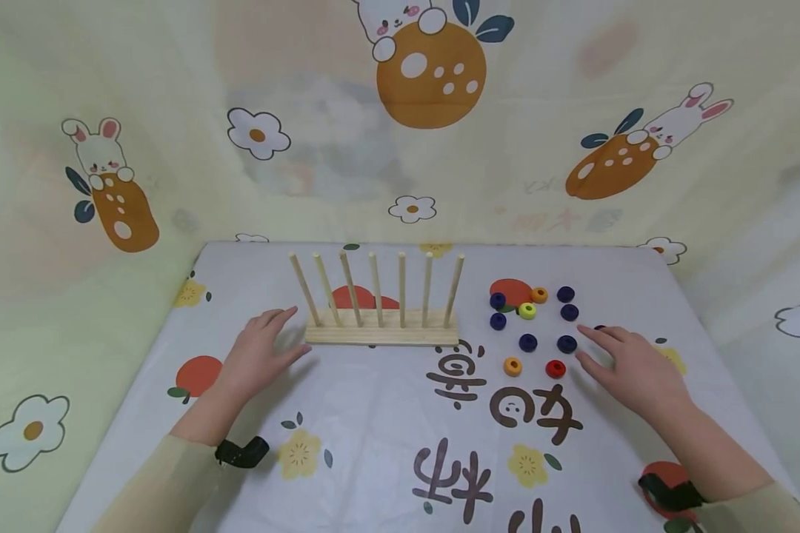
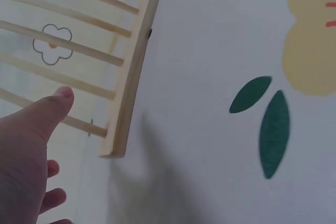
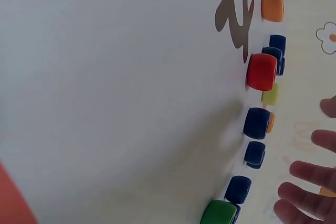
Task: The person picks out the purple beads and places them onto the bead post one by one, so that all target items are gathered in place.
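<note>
Nearest: right hand (image 1: 633,368), open, fingers extended, just beside dark blue beads (image 1: 567,348); left hand (image 1: 258,354), likewise open, by left end of wooden 7-peg rack (image 1: 381,337), contact unclear. Next, on desk (image 1: 367,414) right of rack, 1 red bead (image 1: 555,374). Beyond, 1 yellow-green bead (image 1: 527,316). Farthest, rabbit-print cloth (image 1: 333,178).

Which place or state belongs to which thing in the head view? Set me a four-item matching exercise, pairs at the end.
1. Left hand
2. Red bead
3. Wooden stand
4. Right hand

A. Has seven pegs rising from it, with no beads on them
B. At the right side of the loose beads, holding nothing
C. Beside the left end of the pegs' base
D. On the tablecloth, right of an orange bead

Pairs: 1-C; 2-D; 3-A; 4-B
</note>
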Demonstrator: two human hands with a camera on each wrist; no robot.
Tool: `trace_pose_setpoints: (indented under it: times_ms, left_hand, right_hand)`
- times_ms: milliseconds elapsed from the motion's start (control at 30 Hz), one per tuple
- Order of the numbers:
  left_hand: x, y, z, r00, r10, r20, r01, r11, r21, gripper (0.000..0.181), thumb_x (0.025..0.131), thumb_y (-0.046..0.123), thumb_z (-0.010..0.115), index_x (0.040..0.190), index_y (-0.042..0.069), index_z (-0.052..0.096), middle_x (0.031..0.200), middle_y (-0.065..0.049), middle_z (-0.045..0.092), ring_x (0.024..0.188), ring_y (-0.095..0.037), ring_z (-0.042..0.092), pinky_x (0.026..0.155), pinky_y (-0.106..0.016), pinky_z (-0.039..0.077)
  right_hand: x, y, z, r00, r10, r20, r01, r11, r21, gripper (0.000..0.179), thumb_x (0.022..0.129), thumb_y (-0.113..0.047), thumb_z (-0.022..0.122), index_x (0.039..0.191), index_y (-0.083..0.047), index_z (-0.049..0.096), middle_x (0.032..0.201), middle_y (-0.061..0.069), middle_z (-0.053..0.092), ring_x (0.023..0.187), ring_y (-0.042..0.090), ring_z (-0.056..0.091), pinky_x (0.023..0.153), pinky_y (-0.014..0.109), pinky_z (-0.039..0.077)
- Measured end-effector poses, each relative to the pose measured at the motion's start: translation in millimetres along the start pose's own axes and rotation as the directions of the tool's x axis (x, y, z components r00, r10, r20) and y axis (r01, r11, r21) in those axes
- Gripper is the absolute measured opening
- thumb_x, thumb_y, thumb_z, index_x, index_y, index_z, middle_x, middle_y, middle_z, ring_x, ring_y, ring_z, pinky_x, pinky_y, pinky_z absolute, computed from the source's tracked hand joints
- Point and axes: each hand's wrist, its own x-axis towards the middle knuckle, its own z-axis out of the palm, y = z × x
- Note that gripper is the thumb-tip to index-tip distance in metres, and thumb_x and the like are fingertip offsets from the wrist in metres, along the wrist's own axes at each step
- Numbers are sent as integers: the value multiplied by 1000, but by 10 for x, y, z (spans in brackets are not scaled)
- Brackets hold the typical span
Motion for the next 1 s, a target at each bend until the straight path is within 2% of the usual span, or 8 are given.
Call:
trace_pose_setpoints:
  times_ms: [233,333,467,600,767,1000]
  left_hand:
    - [246,-34,63,994,-33,101,34,999,-5,77,88,49,71,150,13,43,142,-19,48,130,-40,43,104,-56,38]
    - [332,-61,66,987,-53,153,56,998,-17,79,87,49,73,151,12,43,132,-17,55,120,-37,49,98,-53,43]
    - [415,-111,79,965,-88,247,104,993,-53,82,85,49,75,152,14,42,110,-10,59,97,-27,54,82,-43,47]
    - [486,-166,108,939,-110,326,149,984,-97,83,85,49,75,153,17,40,103,-7,58,91,-24,52,78,-39,44]
    - [570,-188,119,919,-117,376,173,978,-118,82,86,48,74,154,18,39,101,-8,55,93,-24,50,78,-39,42]
    - [602,-214,130,908,-119,402,193,970,-150,83,86,44,76,154,15,38,94,-9,49,87,-23,46,72,-37,36]
  right_hand:
    - [83,65,59,997,27,75,-28,1000,12,57,94,-39,65,140,-8,54,130,31,51,118,52,46,92,66,42]
    - [133,74,86,993,34,112,-36,999,20,56,94,-38,65,140,-8,55,128,31,53,117,51,47,90,64,44]
    - [196,59,101,990,31,136,-33,999,18,53,93,-35,68,136,-7,58,120,28,58,110,47,53,85,60,48]
    - [241,46,109,987,33,159,-35,999,12,50,92,-32,70,134,-6,61,113,25,61,103,44,56,81,57,50]
    - [274,56,168,978,63,198,-67,998,15,52,91,-30,70,135,-4,59,113,25,62,104,44,56,80,57,50]
    - [384,66,178,978,69,197,-77,996,34,50,91,-27,71,133,-3,59,106,24,63,92,39,59,77,54,51]
